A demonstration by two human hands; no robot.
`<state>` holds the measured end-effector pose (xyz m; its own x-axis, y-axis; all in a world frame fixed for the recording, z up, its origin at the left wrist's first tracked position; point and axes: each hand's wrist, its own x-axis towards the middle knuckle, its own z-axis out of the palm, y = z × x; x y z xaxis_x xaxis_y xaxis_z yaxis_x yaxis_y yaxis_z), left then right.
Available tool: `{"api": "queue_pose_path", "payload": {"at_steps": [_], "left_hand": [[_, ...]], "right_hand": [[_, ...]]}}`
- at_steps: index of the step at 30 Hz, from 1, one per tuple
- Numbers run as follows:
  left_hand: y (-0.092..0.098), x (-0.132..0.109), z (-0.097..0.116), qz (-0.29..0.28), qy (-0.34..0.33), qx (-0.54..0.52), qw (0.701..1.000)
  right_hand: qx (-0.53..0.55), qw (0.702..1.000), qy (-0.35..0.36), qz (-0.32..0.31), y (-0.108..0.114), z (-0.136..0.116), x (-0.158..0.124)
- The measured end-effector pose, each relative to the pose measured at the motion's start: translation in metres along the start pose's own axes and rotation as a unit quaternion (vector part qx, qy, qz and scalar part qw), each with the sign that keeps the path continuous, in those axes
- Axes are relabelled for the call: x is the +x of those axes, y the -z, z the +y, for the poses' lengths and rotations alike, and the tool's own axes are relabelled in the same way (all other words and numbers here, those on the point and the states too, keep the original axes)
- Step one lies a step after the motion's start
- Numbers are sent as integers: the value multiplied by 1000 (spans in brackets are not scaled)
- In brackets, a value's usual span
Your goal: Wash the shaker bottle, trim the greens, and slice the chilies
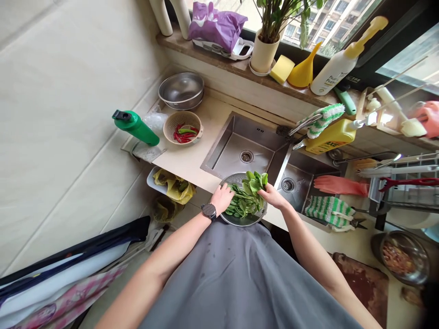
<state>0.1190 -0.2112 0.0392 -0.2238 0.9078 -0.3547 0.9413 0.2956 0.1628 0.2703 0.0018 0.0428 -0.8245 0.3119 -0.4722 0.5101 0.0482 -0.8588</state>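
A metal colander point(255, 220) full of green leafy vegetables point(245, 198) rests on the front edge of the left sink basin point(233, 151). My left hand point(222, 197), with a black watch on the wrist, curls over the colander's left rim and the leaves there. My right hand point(270, 195) is closed on a bunch of the green leaves, lifted a little at the colander's right side.
A beige basket of red and green chillies point(183, 128), a steel bowl point(181, 90) and a green bottle point(136, 126) stand left of the sink. Pink gloves point(339, 186), a striped cloth point(328, 210), a dish rack and a bowl of meat point(399, 258) lie right.
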Motion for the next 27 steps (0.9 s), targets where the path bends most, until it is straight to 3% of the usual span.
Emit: {"api": "queue_pose_path", "payload": {"at_steps": [8, 15, 21, 27], "left_hand": [[2, -14, -6, -39, -35, -41, 998], [-4, -1, 2, -10, 21, -65, 998], [3, 8, 1, -42, 10, -4, 999], [8, 8, -7, -64, 1, -39, 997]], "right_hand": [[-13, 999, 40, -16, -3, 4, -2], [-11, 998, 53, -14, -6, 6, -4], [-13, 999, 38, -1, -4, 0, -7], [-25, 999, 39, 18, -4, 3, -12]]}}
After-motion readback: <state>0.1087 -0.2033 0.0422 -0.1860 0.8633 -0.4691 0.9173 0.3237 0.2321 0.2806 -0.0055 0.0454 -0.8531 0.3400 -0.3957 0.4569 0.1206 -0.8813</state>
